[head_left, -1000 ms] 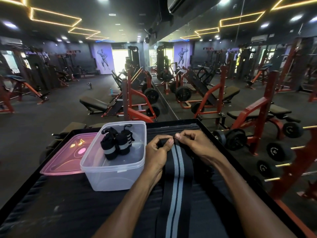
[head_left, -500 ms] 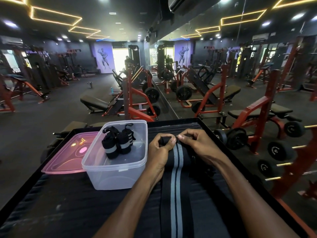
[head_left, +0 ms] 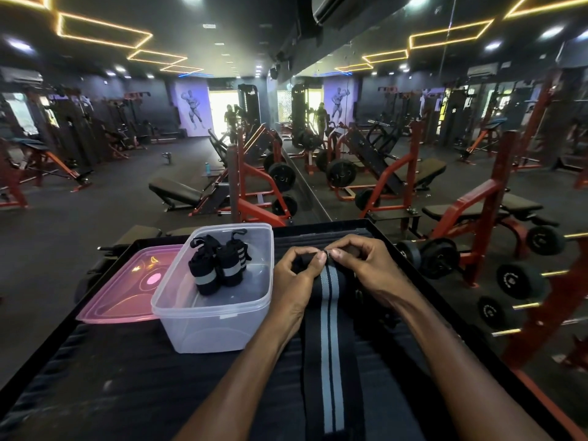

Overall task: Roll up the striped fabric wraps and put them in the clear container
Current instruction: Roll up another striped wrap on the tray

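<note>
A long black wrap with two grey stripes lies flat on the dark table, running from the near edge toward the far side. Its far end is curled into a small roll. My left hand and my right hand both pinch that rolled end, thumbs and fingertips meeting over it. To the left stands the clear container, open, with rolled black-and-grey wraps standing upright inside.
A pink lid lies flat to the left of the container. The black table has a raised rim all round. Beyond it are red weight benches, plates and a dumbbell rack on the right.
The far end of the wrap has been turned over into a thicker roll, and both hands have drawn slightly closer together over it. The container and lid have not moved.
</note>
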The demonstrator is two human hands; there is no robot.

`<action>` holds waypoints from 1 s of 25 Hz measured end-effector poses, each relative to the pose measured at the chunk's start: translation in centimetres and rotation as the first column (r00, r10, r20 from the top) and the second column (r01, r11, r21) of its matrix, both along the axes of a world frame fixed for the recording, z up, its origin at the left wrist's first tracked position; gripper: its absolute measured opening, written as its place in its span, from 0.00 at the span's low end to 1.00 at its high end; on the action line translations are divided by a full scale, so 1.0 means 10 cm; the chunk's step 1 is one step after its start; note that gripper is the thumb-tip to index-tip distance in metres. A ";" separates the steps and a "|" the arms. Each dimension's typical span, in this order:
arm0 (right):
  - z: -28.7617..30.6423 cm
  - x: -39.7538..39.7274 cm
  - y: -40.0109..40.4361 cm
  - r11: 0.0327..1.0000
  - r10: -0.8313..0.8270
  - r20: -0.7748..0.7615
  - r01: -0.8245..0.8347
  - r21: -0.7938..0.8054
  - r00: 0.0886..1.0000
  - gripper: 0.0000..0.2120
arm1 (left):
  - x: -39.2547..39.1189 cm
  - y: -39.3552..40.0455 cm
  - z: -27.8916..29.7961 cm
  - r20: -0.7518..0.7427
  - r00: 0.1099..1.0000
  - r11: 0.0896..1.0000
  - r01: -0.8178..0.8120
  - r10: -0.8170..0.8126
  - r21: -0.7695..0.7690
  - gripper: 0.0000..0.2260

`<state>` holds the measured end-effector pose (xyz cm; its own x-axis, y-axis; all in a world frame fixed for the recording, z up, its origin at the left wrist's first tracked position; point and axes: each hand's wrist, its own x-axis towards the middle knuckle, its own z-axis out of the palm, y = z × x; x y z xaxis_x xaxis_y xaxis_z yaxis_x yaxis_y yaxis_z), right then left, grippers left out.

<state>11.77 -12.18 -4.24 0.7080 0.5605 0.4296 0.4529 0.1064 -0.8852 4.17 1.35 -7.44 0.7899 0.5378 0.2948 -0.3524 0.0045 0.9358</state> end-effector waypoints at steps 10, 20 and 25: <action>-0.02 0.03 -0.03 1.000 0.029 -0.059 -0.029 -0.004 0.998 0.06 | 0.01 0.00 -0.01 0.061 0.998 0.999 0.026 -0.023 -0.043 0.04; 0.01 0.02 -0.05 0.998 0.050 -0.052 -0.052 -0.032 0.997 0.06 | -0.02 -0.02 0.03 0.034 0.998 0.997 -0.046 0.048 -0.056 0.08; 0.01 0.02 -0.08 0.999 0.033 0.035 -0.031 -0.042 0.999 0.08 | -0.03 -0.04 0.03 -0.055 0.998 0.993 0.022 -0.028 -0.116 0.16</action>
